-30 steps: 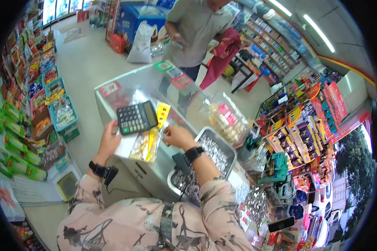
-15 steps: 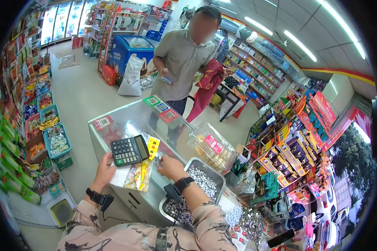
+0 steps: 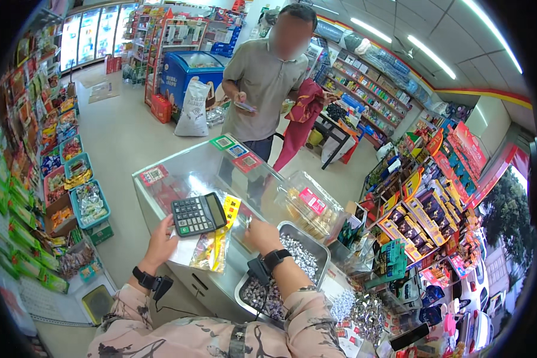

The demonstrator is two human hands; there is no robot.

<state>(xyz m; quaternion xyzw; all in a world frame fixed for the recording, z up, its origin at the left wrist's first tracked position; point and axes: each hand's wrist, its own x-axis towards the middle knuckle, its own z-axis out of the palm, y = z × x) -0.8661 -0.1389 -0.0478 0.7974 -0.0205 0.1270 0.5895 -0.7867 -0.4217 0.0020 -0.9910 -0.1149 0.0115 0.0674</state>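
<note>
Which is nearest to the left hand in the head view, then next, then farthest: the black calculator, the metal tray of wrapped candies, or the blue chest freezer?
1. Black calculator: held up by the left hand, over the glass counter.
2. Metal tray of wrapped candies: to the right, under the right forearm.
3. Blue chest freezer: far across the shop floor, behind the standing customer.

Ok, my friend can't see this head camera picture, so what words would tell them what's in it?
At a glass shop counter, the person's left hand holds up a black calculator, while the right hand rests beside a yellow snack packet. A metal tray of wrapped sweets sits beside it, and a customer in a grey shirt stands opposite.
</note>
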